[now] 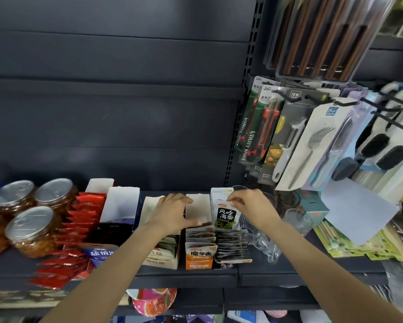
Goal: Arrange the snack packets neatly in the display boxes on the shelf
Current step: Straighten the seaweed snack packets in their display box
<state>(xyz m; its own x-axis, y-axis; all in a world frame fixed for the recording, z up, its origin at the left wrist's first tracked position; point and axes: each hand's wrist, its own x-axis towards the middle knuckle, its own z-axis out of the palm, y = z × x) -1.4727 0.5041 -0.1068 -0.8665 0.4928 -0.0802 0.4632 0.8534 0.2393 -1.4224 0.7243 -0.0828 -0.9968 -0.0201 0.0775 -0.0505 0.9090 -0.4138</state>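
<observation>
Several open display boxes stand in a row on the dark shelf (289, 273). My right hand (247, 206) pinches the top of a white seaweed snack packet (226, 216), held upright at the back of the rightmost box (228, 261), which holds a row of dark packets. My left hand (172, 212) rests on the rear of the orange box (199, 258), thumb stretched toward its packets. The beige box (163, 257) to the left lies partly under my left forearm.
Red packets (79, 229) fill a box further left and spill to the shelf edge. Jars with metal lids (30, 229) stand at far left. Clear glasses (296, 217) sit right of the boxes. Carded knives and a cutlery card (317, 148) hang above right.
</observation>
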